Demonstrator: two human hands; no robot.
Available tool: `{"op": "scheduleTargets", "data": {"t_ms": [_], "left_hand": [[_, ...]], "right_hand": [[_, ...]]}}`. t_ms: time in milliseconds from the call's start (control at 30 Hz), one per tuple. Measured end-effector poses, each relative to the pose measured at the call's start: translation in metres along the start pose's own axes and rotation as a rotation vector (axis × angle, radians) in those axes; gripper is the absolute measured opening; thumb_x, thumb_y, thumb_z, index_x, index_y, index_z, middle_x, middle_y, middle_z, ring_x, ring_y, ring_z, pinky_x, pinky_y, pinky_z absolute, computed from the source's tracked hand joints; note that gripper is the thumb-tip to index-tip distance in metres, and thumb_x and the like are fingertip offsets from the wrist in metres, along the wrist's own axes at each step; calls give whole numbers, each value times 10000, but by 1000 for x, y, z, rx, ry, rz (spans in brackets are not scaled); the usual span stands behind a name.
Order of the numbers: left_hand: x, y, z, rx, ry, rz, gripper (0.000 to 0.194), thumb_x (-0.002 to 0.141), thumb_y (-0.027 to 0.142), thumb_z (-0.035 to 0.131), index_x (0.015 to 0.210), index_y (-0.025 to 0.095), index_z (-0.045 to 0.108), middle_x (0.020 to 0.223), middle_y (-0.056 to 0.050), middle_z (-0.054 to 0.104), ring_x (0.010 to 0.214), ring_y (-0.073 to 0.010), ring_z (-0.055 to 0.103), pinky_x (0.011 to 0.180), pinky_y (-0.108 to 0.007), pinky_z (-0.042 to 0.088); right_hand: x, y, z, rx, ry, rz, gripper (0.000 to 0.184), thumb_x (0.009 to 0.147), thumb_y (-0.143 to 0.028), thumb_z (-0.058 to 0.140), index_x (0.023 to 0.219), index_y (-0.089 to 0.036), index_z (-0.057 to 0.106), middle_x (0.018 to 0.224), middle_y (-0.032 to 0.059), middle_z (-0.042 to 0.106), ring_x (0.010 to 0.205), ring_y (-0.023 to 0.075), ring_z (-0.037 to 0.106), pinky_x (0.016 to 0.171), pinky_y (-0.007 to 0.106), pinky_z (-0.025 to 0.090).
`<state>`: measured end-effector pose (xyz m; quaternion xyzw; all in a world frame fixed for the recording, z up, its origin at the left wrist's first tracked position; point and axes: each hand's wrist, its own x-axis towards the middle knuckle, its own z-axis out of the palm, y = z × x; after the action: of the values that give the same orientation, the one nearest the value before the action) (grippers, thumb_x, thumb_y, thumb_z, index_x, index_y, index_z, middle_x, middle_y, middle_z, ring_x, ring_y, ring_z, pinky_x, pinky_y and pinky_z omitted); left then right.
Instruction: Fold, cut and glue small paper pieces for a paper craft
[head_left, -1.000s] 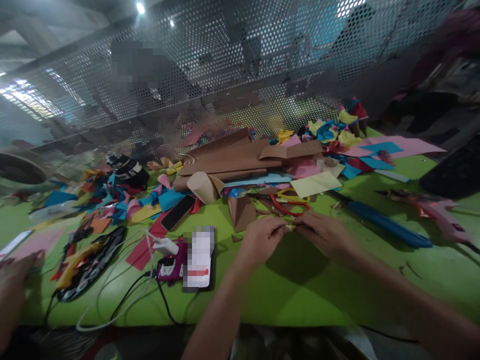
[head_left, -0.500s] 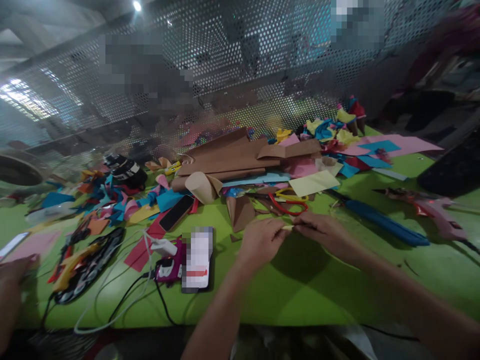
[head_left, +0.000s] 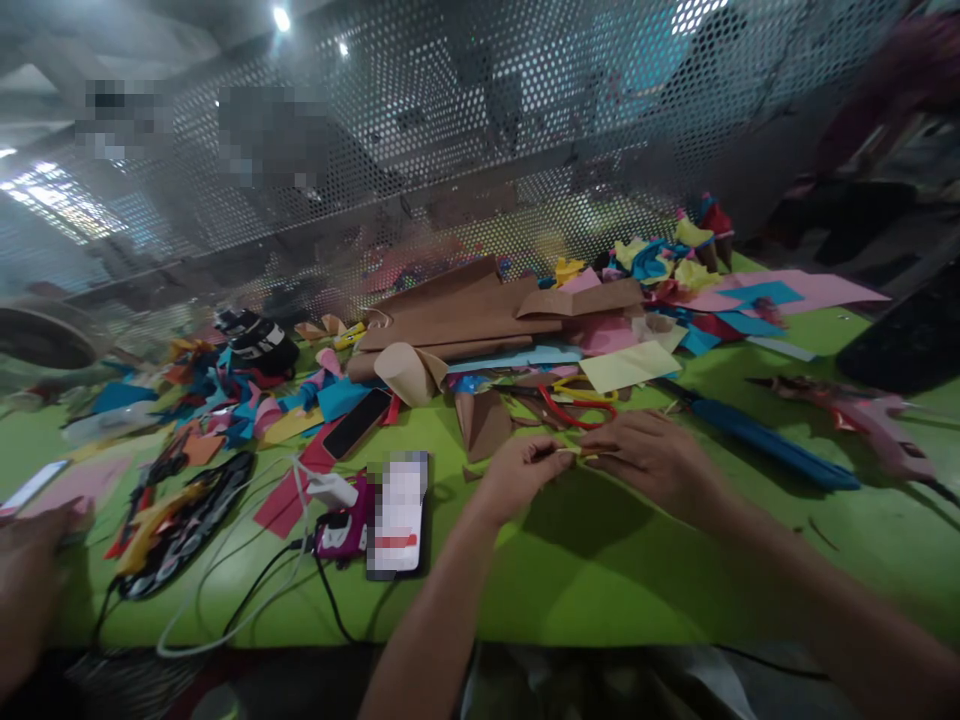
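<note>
My left hand (head_left: 521, 478) and my right hand (head_left: 652, 455) meet above the green table, fingers pinched. Between their fingertips shows a narrow pale yellow piece of paper (head_left: 577, 454), mostly covered by the fingers. Each hand grips one end of it. Just beyond lie red-handled scissors (head_left: 559, 412) and yellow-handled scissors (head_left: 581, 388), partly under paper scraps. A brown paper cone (head_left: 474, 420) stands past my left hand. A blue, long, narrow tool or pouch (head_left: 772, 445) lies to the right of my right hand.
Brown paper sheets (head_left: 450, 315) and coloured scraps fill the back. A pink glue gun (head_left: 870, 415) lies right. To the left are a lit phone (head_left: 403, 520), a dark phone (head_left: 358, 424), a purple power adapter (head_left: 341, 535) with cables, and another person's hand (head_left: 34, 560).
My right hand has turned, its back and fingers now raised higher over the yellow piece. My left fingers have shifted slightly along it. The other person's hand at far left has moved up.
</note>
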<state>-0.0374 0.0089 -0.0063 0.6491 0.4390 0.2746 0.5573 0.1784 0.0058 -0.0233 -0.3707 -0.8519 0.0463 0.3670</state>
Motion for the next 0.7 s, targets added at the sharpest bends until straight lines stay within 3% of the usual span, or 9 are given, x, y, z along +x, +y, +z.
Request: {"op": "scheduleTargets", "data": {"t_ms": [167,467,700], "left_hand": [[-1,2,1,105,0,58,410,878,520,562,671,170,506,625,29,428,625,-116,391,580,-253,276],[-3,6,9,351,98,181,341,917,368,561,640,179,496,618,9,471,633,-137,418,554,-262,254],[-1,3,3,324,70,175,386,929,425,528,634,181,477,614,15,438,622,-132,407,541,-258,235]], "right_hand": [[3,-3,-4,96,-30,48,197,962,-327,576,963,-235,750,860,68,770,794,225,714,695,352,532],[4,-9,-3,463,-117,429,223,868,-405,662,810,-203,735,740,43,747,677,209,702,589,302,526],[3,-1,-2,441,-143,367,271,875,-455,656,900,-208,765,822,73,776,746,238,728,639,334,556]]}}
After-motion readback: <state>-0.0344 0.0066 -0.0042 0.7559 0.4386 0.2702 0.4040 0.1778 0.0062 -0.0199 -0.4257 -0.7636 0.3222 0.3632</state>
